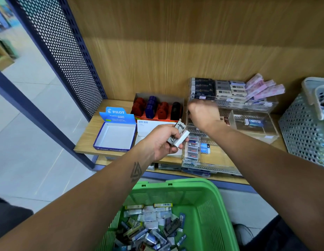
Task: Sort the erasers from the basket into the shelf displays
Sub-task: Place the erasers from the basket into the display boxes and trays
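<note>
The erasers [178, 137] in the left hand [162, 142] sit just left of the clear display case [230, 124] on the shelf [88, 140], their long axes slanting up toward the case; the fingers curl round them in a tight hold. The right hand [202, 115] hangs blurred over the case's left compartments, knuckles up, forearm reaching in from the lower right; whether its curled fingers pinch anything cannot be told. Below the case, the green basket [202, 200] holds loose erasers.
</note>
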The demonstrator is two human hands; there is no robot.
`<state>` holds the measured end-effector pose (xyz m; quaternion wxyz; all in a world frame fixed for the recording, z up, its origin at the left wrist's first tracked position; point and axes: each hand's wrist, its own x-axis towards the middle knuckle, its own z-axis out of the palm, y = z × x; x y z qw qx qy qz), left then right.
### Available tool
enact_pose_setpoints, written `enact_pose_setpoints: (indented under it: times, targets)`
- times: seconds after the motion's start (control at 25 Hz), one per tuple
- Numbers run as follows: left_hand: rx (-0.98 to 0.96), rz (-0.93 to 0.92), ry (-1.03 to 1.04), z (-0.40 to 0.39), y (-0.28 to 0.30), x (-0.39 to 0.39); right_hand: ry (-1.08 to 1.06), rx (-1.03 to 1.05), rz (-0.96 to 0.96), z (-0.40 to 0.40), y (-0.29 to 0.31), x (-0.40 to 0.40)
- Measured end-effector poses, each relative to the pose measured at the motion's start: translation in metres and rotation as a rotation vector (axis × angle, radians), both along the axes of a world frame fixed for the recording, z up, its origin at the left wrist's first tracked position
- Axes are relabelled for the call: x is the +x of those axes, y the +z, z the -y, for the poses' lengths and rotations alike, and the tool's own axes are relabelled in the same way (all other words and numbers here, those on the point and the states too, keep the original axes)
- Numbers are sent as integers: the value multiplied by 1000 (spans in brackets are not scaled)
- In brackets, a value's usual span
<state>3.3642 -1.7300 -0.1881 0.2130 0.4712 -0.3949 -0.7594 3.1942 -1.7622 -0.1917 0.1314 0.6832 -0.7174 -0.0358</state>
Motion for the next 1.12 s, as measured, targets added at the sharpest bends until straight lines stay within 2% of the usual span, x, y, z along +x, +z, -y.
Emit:
enact_pose_setpoints:
  times: [0.28, 0.68, 0.96, 1.12]
  targets:
    - [4, -6, 10, 0, -2, 5, 21, 28, 25, 1, 6, -1]
    - [-15, -24, -11, -3, 1, 3, -93, 35, 157, 7, -5, -10]
    - [-13, -25, -25, -4, 0, 1, -6, 10, 47, -3, -4, -8]
    - [-16, -32, -34, -3, -2, -1, 29, 51, 51, -2, 0, -5]
